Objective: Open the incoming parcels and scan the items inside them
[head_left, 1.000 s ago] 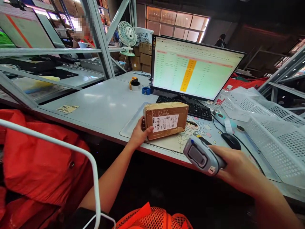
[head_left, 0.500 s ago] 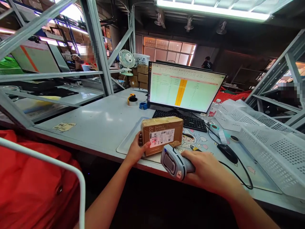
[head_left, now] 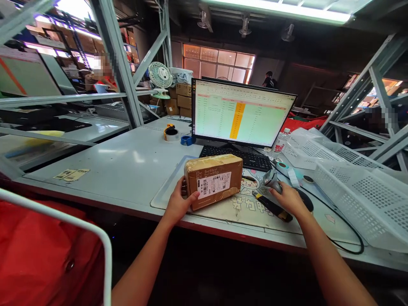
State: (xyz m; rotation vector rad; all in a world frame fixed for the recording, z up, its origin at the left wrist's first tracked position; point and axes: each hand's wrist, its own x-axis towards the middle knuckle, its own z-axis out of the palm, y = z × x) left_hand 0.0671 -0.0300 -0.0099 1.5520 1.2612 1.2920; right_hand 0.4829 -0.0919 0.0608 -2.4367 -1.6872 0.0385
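A brown cardboard box with a white shipping label stands tilted on the desk mat. My left hand grips its left end, thumb on the labelled face and fingers behind. Farther right, my right hand is closed around the handle of a grey barcode scanner, held low over the mat. Just left of that hand lies a yellow-and-black utility knife. The mouse is partly hidden behind the right hand.
Behind the box are a keyboard and a monitor showing a spreadsheet. White perforated baskets line the right side. Tape rolls sit left of the monitor. A red bag and white bar are at lower left.
My right hand has carried the scanner away from the box, to the right and farther back, uncovering the utility knife. The left hand still holds the box; the view has shifted slightly.
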